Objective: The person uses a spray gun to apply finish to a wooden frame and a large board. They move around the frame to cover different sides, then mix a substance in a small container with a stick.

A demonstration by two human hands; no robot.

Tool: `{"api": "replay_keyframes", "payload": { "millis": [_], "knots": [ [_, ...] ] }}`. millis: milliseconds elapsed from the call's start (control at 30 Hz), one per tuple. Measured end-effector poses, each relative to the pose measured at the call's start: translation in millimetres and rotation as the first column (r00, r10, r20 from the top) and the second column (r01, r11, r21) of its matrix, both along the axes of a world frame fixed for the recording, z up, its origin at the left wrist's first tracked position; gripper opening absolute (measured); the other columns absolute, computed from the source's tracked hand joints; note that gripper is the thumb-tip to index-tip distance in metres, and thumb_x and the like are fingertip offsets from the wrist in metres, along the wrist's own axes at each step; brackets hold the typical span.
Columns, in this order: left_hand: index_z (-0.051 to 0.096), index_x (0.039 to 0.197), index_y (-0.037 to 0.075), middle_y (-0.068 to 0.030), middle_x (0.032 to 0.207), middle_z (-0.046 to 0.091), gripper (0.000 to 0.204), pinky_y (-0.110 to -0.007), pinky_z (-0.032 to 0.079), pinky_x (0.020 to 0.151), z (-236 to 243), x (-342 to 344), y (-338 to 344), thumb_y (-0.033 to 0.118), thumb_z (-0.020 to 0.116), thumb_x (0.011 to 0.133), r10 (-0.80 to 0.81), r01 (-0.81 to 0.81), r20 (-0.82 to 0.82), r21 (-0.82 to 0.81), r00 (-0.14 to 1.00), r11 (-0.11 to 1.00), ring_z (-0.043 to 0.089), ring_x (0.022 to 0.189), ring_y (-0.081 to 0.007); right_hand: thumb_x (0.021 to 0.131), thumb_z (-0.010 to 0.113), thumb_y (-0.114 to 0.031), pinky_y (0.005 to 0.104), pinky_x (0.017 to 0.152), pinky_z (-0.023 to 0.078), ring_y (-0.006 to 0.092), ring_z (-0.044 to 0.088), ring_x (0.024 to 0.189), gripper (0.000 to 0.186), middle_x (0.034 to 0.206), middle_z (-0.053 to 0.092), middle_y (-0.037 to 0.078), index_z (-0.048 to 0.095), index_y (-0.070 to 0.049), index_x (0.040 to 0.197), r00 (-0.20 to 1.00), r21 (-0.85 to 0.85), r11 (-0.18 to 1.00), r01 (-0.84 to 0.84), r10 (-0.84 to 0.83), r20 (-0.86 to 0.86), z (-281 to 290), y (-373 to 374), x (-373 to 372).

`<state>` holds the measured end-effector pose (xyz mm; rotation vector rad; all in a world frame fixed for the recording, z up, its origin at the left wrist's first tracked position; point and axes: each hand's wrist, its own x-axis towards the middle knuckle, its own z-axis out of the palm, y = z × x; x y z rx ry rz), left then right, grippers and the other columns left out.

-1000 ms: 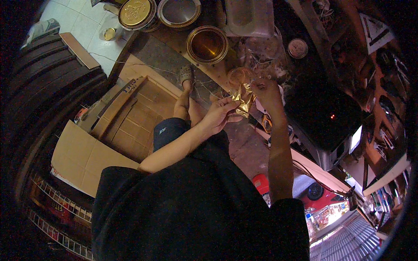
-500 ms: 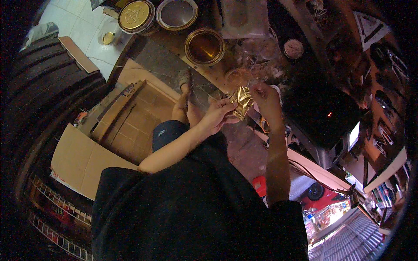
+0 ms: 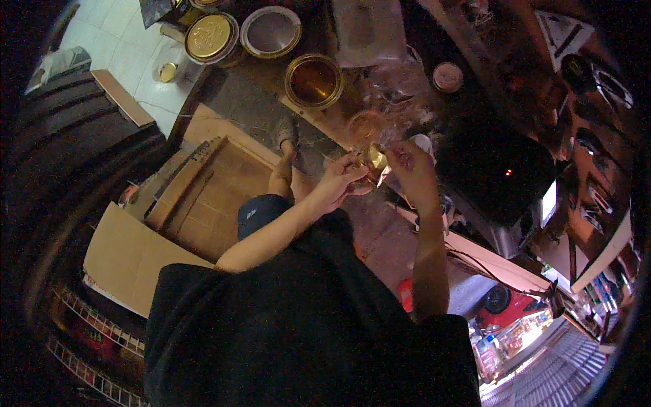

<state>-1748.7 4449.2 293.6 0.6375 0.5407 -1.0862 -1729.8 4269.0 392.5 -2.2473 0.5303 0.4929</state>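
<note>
A small piece of shiny gold foil [image 3: 378, 158] is held up between my two hands, with a paler part showing at its lower edge. My left hand [image 3: 337, 184] pinches its left side with thumb and fingers. On the other side, my right hand [image 3: 411, 166] has its fingers closed at the foil's right edge. Just beyond the hands is a round, see-through reddish container [image 3: 366, 127], partly hidden. Whether the foil is a wrapper or a loose sheet I cannot tell.
Beyond my hands stand an open tin of amber liquid [image 3: 314, 80], a grey-topped tin [image 3: 270, 32] and a gold-lidded tin [image 3: 207, 36]. A dark machine with red lights [image 3: 498, 173] is at right. An open cardboard box [image 3: 213, 193] lies left, beside my leg.
The gold foil has turned and looks narrower, with a paler part now showing. My right hand has come slightly lower, and the whole view has shifted a little.
</note>
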Motion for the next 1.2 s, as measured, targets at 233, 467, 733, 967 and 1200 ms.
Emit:
{"api": "replay_keyframes", "payload": {
  "millis": [233, 467, 733, 967, 1200],
  "knots": [
    [0.047, 0.134, 0.004, -0.0093, 0.126, 0.058, 0.042, -0.04, 0.057, 0.095, 41.9, 15.7, -3.1, 0.013, 0.063, 0.097, 0.035, -0.018, 0.173, -0.099, 0.984, 0.995, 0.063, 0.112, -0.0228, 0.091, 0.068, -0.02, 0.038, 0.078, 0.054, 0.029, 0.069, 0.09, 0.02, 0.096, 0.068, 0.015, 0.068, -0.003, 0.103, 0.974, -0.012, 0.997, 0.082, -0.077, 0.213, 73.6, 2.8, -27.0],
    [0.047, 0.138, 0.006, -0.0127, 0.14, 0.05, 0.048, -0.045, 0.049, 0.103, 84.2, 52.6, -54.9, 0.015, 0.066, 0.095, 0.027, 0.087, 0.415, -0.253, 0.909, 0.963, 0.06, 0.121, -0.0277, 0.093, 0.068, -0.009, 0.0268, 0.062, 0.05, 0.0114, 0.063, 0.07, 0.011, 0.081, 0.065, 0.007, 0.067, -0.001, 0.1, 0.748, -0.069, 0.924, 0.376, -0.258, 0.612, 152.1, -54.4, -32.5],
    [0.051, 0.134, 0.006, -0.0117, 0.132, 0.058, 0.043, -0.043, 0.053, 0.095, 86.1, 54.3, -53.2, 0.021, 0.065, 0.096, -0.136, 0.155, 0.499, 0.003, 0.856, 0.988, 0.061, 0.118, -0.0236, 0.09, 0.065, -0.003, 0.0303, 0.063, 0.054, 0.0168, 0.069, 0.074, 0.022, 0.094, 0.073, 0.012, 0.067, 0.0, 0.112, 0.609, -0.119, 0.817, 0.564, -0.315, 0.728, 221.8, -199.3, -13.2],
    [0.056, 0.128, 0.007, -0.0073, 0.126, 0.062, 0.037, -0.038, 0.055, 0.086, 46.6, 12.0, -34.5, 0.023, 0.066, 0.096, -0.117, 0.067, 0.483, 0.119, 0.868, 0.991, 0.064, 0.111, -0.0203, 0.091, 0.068, -0.015, 0.0309, 0.067, 0.054, 0.0166, 0.069, 0.073, 0.023, 0.087, 0.074, 0.01, 0.069, 0.003, 0.106, 0.526, -0.362, 0.723, 0.588, -0.003, 0.85, 236.6, -356.2, -14.3],
    [0.058, 0.126, 0.006, -0.0071, 0.124, 0.064, 0.034, -0.037, 0.054, 0.084, 16.2, -25.9, -25.3, 0.02, 0.067, 0.096, -0.112, -0.002, 0.504, 0.219, 0.856, 0.976, 0.065, 0.108, -0.0213, 0.089, 0.065, -0.011, 0.0352, 0.07, 0.055, 0.025, 0.069, 0.084, 0.024, 0.095, 0.072, 0.014, 0.067, 0.006, 0.106, 0.127, -0.211, 0.77, 0.603, 0.169, 0.977, 215.5, -459.2, 35.8]
  ]
}}
